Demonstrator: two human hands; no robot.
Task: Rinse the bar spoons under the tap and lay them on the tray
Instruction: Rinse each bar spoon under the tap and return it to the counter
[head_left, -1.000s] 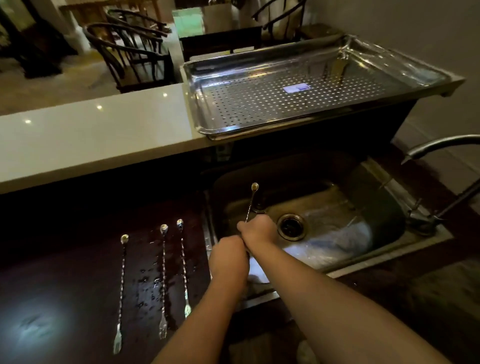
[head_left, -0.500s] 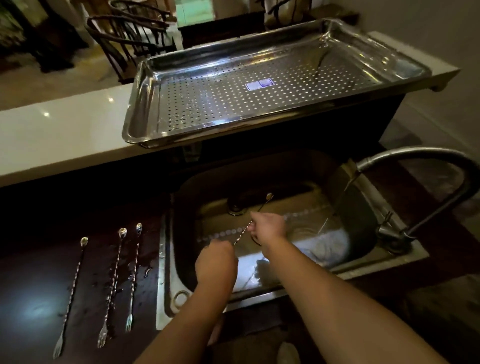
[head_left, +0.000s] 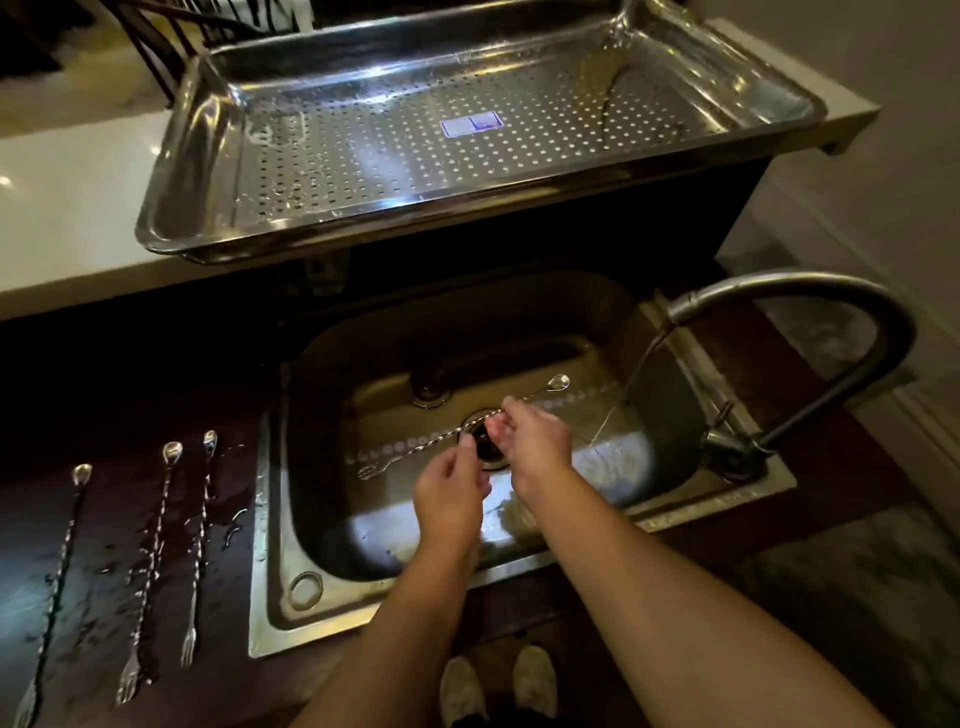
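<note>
Over the steel sink (head_left: 311, 441) I hold one twisted bar spoon (head_left: 415, 449) almost level, bowl end to the right, fork end to the left. My left hand (head_left: 449, 493) pinches its stem near the middle. My right hand (head_left: 530, 441) grips the stem closer to the bowl. A thin stream of water falls from the curved tap (head_left: 810, 296) just right of the spoon's bowl. Three more bar spoons (head_left: 150, 566) lie side by side on the dark wet counter, left of the sink. The perforated steel tray (head_left: 197, 171) sits on the white ledge behind the sink, with nothing on it but a small sticker.
The tap's base and lever (head_left: 727, 447) stand at the sink's right rim. The drain (head_left: 485, 441) lies under my hands. Water is spattered on the dark counter (head_left: 104, 597) around the spoons. Chairs (head_left: 156, 31) stand beyond the white ledge (head_left: 67, 218). My shoes show below.
The spoon has tipped from pointing up and away to lying nearly level across the sink, bowl swung right toward the water stream. The view has shifted right and down.
</note>
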